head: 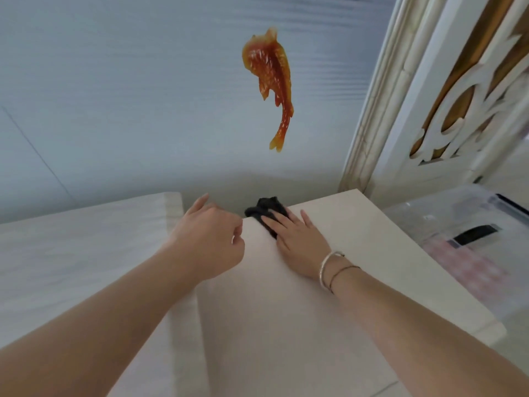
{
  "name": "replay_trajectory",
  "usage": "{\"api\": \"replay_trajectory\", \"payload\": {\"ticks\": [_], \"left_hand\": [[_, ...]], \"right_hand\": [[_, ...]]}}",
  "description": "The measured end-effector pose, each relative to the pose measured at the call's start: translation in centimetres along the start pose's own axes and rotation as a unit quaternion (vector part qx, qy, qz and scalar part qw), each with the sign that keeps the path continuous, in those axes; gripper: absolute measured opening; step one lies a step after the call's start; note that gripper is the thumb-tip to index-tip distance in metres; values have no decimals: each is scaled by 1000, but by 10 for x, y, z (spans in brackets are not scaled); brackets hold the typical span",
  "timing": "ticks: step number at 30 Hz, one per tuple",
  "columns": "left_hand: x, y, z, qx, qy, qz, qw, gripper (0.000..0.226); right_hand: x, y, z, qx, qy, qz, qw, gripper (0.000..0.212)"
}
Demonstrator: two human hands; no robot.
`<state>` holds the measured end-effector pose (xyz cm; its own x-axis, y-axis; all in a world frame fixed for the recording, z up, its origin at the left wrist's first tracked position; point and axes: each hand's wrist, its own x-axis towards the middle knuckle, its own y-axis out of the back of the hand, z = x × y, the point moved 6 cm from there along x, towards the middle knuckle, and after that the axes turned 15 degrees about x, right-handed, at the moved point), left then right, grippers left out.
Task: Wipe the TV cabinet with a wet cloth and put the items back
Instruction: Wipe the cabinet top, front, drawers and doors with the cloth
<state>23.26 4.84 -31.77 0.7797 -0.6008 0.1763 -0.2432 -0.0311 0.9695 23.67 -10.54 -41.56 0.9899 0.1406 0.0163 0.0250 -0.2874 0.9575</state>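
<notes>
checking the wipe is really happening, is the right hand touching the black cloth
Touching. The head view shows the right hand lying flat with straight fingers on the black cloth at the far edge of the white cabinet top, no gap between them.

A home living room: fish wall ornament (269, 87), carved white screen (463, 90), white cabinet (357, 253)
</notes>
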Motion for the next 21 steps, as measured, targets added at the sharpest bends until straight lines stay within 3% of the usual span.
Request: {"api": "replay_trajectory", "payload": {"ticks": [2, 5, 7, 10, 13, 16, 19, 21], "left_hand": [[1, 0, -4, -8, 9, 13, 1000, 34], [3, -6, -8, -11, 26, 21, 999, 40], [6, -8, -8, -7, 23, 22, 999, 39], [6, -4, -7, -2, 22, 28, 999, 42], [2, 5, -3, -12, 23, 37, 999, 40], [-2, 13, -1, -15, 34, 38, 999, 30], [-7, 16, 2, -20, 38, 23, 999, 24], [-9, 15, 1, -28, 39, 6, 999, 24]], "right_hand": [[1, 17, 48, -3, -80, 32, 996, 55], [-23, 43, 138, -8, -257, 90, 962, 54], [-39, 42, 155, 2, -307, 85, 948, 54], [-39, 31, 111, 8, -274, 86, 958, 60], [-44, 3, 11, 25, -111, 55, 992, 85], [-66, -26, -78, 66, 40, -14, 997, 73], [-84, -21, -75, 61, 73, -39, 995, 68], [-93, -2, -25, 34, 6, 7, 999, 74]]}}
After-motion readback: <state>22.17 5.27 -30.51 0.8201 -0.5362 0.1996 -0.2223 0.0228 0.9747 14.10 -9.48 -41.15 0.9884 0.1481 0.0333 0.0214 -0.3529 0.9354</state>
